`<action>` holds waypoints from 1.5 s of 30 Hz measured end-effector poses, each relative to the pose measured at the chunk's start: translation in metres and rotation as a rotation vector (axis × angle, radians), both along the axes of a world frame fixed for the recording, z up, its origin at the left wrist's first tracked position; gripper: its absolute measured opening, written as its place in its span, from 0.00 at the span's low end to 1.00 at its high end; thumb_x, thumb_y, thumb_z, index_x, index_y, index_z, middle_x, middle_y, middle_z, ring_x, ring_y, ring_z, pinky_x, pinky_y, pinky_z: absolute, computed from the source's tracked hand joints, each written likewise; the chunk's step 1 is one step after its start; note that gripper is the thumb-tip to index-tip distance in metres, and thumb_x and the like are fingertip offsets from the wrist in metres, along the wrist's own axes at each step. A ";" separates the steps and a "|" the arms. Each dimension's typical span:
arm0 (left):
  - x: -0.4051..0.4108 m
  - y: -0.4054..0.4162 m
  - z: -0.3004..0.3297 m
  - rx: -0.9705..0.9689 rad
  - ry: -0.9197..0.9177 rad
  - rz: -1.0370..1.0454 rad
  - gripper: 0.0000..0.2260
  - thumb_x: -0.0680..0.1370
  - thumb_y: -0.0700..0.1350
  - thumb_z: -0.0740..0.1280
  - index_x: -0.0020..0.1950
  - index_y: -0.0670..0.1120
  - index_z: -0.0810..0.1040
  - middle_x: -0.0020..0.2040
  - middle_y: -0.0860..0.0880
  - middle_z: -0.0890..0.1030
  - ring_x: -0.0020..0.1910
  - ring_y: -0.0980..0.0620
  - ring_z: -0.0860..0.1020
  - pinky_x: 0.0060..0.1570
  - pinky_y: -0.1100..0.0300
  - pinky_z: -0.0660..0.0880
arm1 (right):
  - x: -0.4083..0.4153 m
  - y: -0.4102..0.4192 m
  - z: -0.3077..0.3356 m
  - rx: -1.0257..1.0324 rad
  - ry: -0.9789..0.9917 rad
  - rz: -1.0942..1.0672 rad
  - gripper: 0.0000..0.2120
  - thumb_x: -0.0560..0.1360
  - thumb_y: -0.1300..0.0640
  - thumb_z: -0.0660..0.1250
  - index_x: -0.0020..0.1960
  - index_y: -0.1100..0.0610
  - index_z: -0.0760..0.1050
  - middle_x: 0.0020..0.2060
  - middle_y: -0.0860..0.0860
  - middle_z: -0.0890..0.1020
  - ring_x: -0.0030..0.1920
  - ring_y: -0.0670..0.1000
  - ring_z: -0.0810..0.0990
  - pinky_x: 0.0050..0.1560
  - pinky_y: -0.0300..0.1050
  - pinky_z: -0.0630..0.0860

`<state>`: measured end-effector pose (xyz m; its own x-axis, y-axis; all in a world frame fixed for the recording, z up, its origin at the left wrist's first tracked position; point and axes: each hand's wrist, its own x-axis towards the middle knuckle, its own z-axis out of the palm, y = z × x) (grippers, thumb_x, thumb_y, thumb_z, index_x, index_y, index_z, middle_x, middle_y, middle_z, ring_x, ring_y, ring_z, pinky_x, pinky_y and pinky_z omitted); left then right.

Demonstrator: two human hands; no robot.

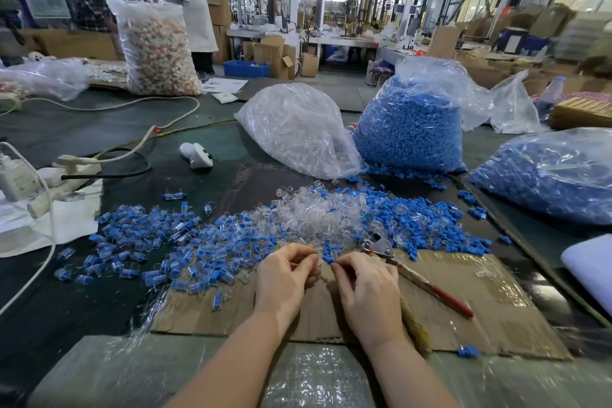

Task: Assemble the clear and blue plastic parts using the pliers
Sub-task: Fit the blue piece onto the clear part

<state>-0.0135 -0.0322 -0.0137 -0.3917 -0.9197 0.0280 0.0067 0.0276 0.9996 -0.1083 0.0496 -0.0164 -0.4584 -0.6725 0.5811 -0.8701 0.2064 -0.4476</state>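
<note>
The right hand (366,291) pinches a small blue part (328,259) between thumb and forefinger, the part sticking out past the fingertips toward the left hand (285,278). The left hand's fingers are curled round a clear part (317,257), hard to make out, held just beside the blue one; whether the two pieces touch cannot be told. Both hands hover over a sheet of cardboard (463,325). The pliers (414,275) lie on that cardboard just right of the right hand, untouched, red handles pointing away to the right. Beyond the fingertips spreads a heap of loose clear parts (318,212), with loose blue parts (430,222) to its right and joined pieces (149,242) to its left.
</note>
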 end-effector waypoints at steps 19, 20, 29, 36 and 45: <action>0.002 0.001 0.000 -0.080 -0.085 -0.116 0.09 0.75 0.34 0.67 0.42 0.48 0.80 0.39 0.48 0.82 0.36 0.56 0.81 0.38 0.66 0.77 | -0.003 -0.001 -0.004 0.002 -0.018 0.044 0.05 0.69 0.56 0.74 0.38 0.51 0.78 0.33 0.44 0.80 0.36 0.47 0.78 0.44 0.40 0.59; 0.002 0.001 0.000 -0.096 -0.094 -0.106 0.09 0.75 0.34 0.67 0.43 0.49 0.80 0.39 0.49 0.82 0.35 0.56 0.81 0.37 0.66 0.76 | -0.003 0.000 -0.003 0.003 -0.026 0.052 0.05 0.69 0.55 0.74 0.40 0.51 0.78 0.35 0.43 0.80 0.37 0.46 0.78 0.45 0.41 0.61; 0.002 0.002 0.000 -0.108 -0.080 -0.125 0.11 0.76 0.35 0.66 0.43 0.51 0.80 0.39 0.47 0.82 0.34 0.58 0.79 0.36 0.66 0.76 | -0.003 0.001 -0.001 0.043 -0.036 0.113 0.10 0.68 0.59 0.75 0.49 0.52 0.82 0.40 0.46 0.80 0.43 0.49 0.78 0.47 0.46 0.69; 0.002 0.002 -0.002 -0.166 -0.120 -0.122 0.09 0.75 0.35 0.68 0.43 0.50 0.81 0.38 0.49 0.82 0.37 0.55 0.80 0.39 0.63 0.78 | -0.002 0.002 0.000 0.043 -0.039 0.116 0.07 0.70 0.58 0.73 0.48 0.51 0.81 0.40 0.45 0.79 0.43 0.48 0.77 0.48 0.45 0.67; 0.002 0.002 0.000 -0.204 -0.169 -0.107 0.05 0.73 0.36 0.70 0.45 0.44 0.81 0.40 0.46 0.82 0.42 0.49 0.80 0.45 0.58 0.79 | -0.001 0.003 0.004 0.045 0.000 0.113 0.10 0.68 0.59 0.74 0.49 0.54 0.80 0.41 0.47 0.79 0.44 0.50 0.78 0.48 0.48 0.72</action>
